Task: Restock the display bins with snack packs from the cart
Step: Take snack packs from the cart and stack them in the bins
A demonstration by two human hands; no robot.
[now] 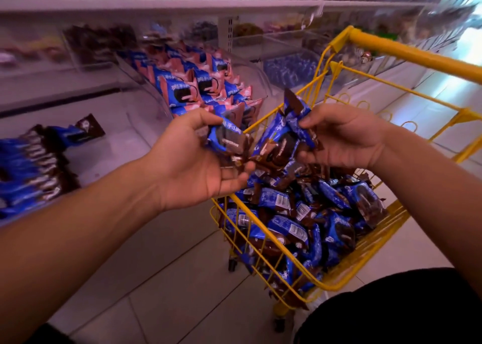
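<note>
A yellow wire cart (407, 56) stands to my right, its basket heaped with blue-and-brown snack packs (307, 221). Above the cart's near-left corner my left hand (193, 161) grips one blue-and-brown pack (229, 140) between thumb and fingers. My right hand (344, 137) holds a small bunch of the same packs (284, 135), one sticking up above the thumb. The two hands are close together with the packs nearly touching. At the far left a row of blue-and-brown packs (28, 169) lies in a clear display bin.
A clear bin (146, 82) behind my left hand holds blue-and-pink snack packs (187, 88). Further clear bins with other snacks line the white shelves (156, 4) above and to the right. Pale floor tiles (182, 304) lie below, and the aisle runs off to the right.
</note>
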